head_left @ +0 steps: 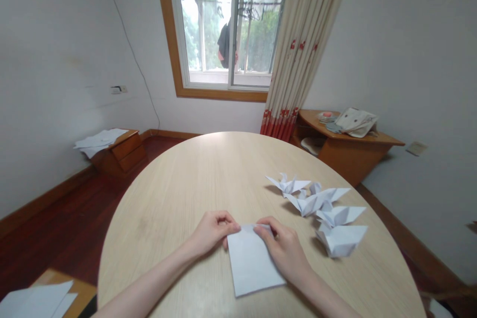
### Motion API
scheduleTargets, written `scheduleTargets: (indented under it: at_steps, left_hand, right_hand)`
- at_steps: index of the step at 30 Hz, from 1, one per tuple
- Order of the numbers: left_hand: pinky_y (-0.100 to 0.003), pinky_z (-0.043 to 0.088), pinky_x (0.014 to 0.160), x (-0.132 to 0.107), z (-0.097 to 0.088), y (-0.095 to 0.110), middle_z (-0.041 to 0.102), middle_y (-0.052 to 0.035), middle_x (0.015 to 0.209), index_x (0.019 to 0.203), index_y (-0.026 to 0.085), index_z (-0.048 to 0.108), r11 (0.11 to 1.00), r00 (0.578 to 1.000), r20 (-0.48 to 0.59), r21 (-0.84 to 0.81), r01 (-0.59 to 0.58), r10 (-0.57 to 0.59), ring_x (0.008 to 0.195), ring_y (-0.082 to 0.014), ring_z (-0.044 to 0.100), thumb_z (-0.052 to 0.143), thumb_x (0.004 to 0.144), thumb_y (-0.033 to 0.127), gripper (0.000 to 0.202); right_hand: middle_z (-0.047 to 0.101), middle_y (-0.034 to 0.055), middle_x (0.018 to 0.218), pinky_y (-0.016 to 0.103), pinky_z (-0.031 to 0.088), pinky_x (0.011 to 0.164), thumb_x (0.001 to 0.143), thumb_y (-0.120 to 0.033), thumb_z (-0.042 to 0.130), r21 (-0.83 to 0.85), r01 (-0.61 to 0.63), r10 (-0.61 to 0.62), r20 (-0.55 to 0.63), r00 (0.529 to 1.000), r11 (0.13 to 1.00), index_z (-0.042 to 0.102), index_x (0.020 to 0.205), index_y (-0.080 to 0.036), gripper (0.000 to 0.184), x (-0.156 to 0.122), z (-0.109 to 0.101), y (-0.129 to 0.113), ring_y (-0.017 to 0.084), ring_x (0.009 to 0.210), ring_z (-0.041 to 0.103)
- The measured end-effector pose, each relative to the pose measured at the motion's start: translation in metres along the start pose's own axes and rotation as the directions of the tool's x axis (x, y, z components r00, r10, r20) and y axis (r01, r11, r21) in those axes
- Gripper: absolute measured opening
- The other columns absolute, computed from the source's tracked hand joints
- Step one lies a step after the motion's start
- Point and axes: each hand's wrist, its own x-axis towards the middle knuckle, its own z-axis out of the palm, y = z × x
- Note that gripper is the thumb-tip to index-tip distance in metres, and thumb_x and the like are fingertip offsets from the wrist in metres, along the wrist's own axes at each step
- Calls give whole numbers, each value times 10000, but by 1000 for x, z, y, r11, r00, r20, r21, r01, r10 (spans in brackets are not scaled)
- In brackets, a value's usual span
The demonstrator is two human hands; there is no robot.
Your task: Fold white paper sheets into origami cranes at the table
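Note:
A white sheet of paper (pixel 251 263) lies on the round table near its front, between my two hands. My left hand (pixel 214 231) pinches its far left corner between thumb and fingers. At the far right edge, my right hand (pixel 285 246) grips the paper with the thumb on top; its other fingers are partly hidden. Whether the sheet is folded double I cannot tell. Several folded paper cranes stand to the right of my right hand, the nearest paper crane (pixel 341 241) just beyond the wrist and the farthest paper crane (pixel 286 185) toward the table's middle right.
The round wooden table (pixel 175 184) fills the middle. Loose white sheets (pixel 40 300) lie at the lower left, and more papers (pixel 100 139) on a small drawer cabinet (pixel 126 151). A corner desk (pixel 346 154) with a white bag (pixel 357 121) stands at the right, beside the curtain (pixel 301 44).

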Motion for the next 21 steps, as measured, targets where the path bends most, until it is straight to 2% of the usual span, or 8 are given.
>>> scheduleTargets:
  at_steps: [3,8,12,14,18,21]
  left_hand:
    - [-218,337,460,1,-1,1,554,32,451,632,166,545,1000,999,-26,-23,-20,19,423,-116,496,706,648,492,364]
    - [-226,334,519,3,-4,-1,550,35,538,611,165,548,989,987,-140,136,-53,72,525,-122,495,671,684,411,285]
    - [-233,328,543,6,-6,-5,533,32,576,638,152,592,981,989,-119,183,-70,93,560,-123,470,609,720,388,251]
    - [-232,327,543,6,-6,-5,518,39,582,712,147,618,983,992,-88,166,-80,95,560,-121,461,590,742,401,257]
    - [-218,294,522,4,-6,-3,420,93,542,1038,158,590,981,989,-28,133,-143,148,517,-107,392,600,773,372,341]
    - [-215,267,504,3,-5,-3,380,100,540,1071,161,566,975,986,-15,151,-164,168,503,-102,355,578,808,370,336]
  right_hand:
    - [670,37,701,285,413,621,876,-431,459,-4,4,-4,-29,1000,1000,617,795,-191,299,1,-2,1,200,645,600]
    - [641,23,673,270,371,573,855,-358,454,-64,21,-15,100,995,998,600,766,-187,242,1,-3,-3,177,594,554]
    - [615,21,658,263,355,572,868,-371,432,-82,12,2,161,987,997,587,740,-192,269,1,-1,-5,176,609,538]
    - [593,19,636,264,345,571,889,-400,401,-73,2,11,176,984,997,567,693,-196,327,-1,1,-5,174,606,525]
    - [548,3,606,260,325,560,884,-400,413,-12,-33,35,229,973,999,565,690,-193,322,-2,5,-4,167,589,494]
    - [533,-4,614,257,326,564,871,-381,429,37,-61,50,255,966,997,577,732,-186,281,-2,8,-3,165,595,488]
